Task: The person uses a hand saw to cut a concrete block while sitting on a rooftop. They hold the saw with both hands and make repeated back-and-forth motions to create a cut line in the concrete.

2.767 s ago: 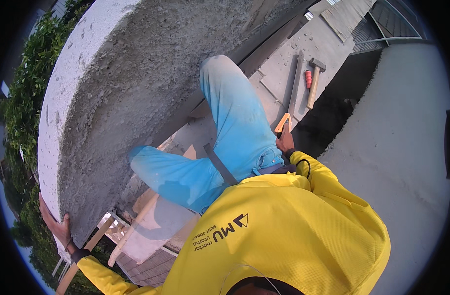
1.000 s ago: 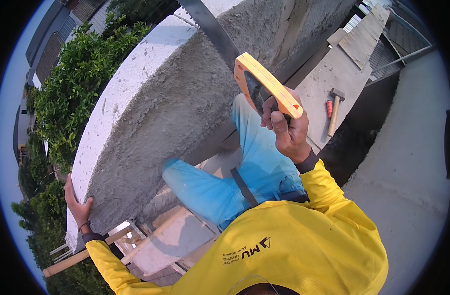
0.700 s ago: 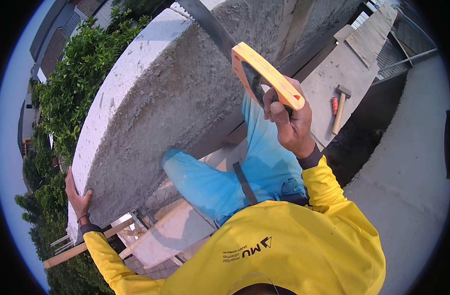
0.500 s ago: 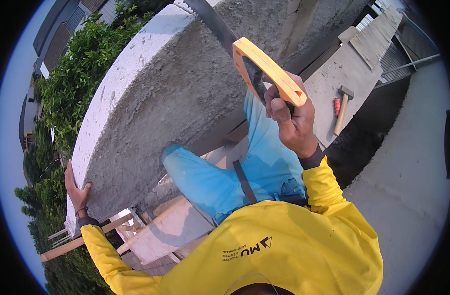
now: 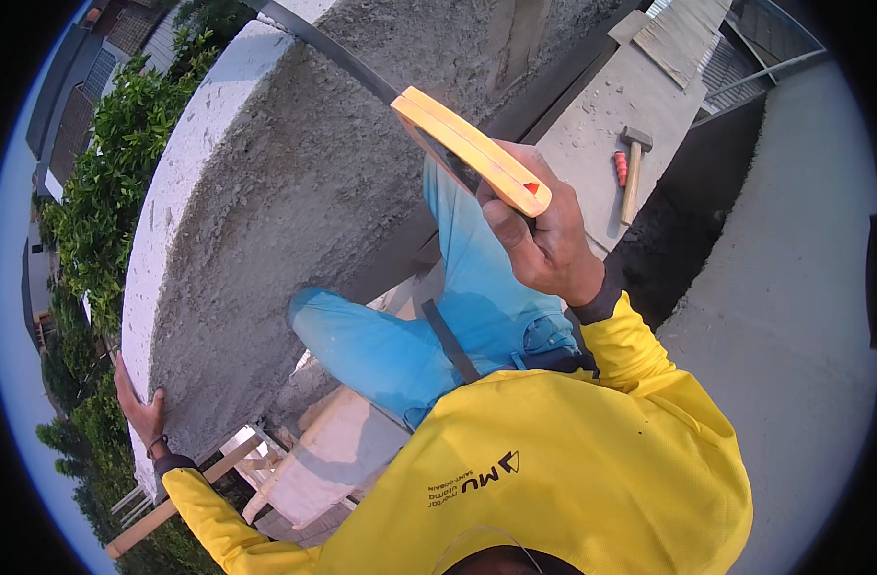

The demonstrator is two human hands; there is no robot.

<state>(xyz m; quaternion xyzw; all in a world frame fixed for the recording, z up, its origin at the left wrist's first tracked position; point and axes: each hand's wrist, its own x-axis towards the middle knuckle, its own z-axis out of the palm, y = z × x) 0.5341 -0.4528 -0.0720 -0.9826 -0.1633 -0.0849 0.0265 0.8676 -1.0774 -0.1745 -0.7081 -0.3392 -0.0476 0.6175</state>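
Note:
My right hand (image 5: 544, 225) is closed round the yellow-orange and black handle of a hand saw (image 5: 472, 149). The dark blade runs up and left from the handle and lies across the white top edge of a curved concrete wall (image 5: 184, 182), in a gap in that edge. Its far tip is out of view. Lower on the same wall, my left hand (image 5: 144, 412) grips the edge, thumb on the rough grey inner face and fingers over the white rim. My blue-trousered knee is close against the inner face.
A hammer (image 5: 633, 177) with a wooden handle lies beside a red-gripped tool (image 5: 621, 169) on a dusty plank (image 5: 592, 125) at right. Past it are a dark gap (image 5: 697, 240) and a grey plastered surface (image 5: 784, 268). Leafy trees (image 5: 113, 182) stand beyond the wall.
The saw and my right hand have moved left and slightly down, the blade sliding further across the wall's edge. My left hand keeps its hold; the whole view has shifted somewhat.

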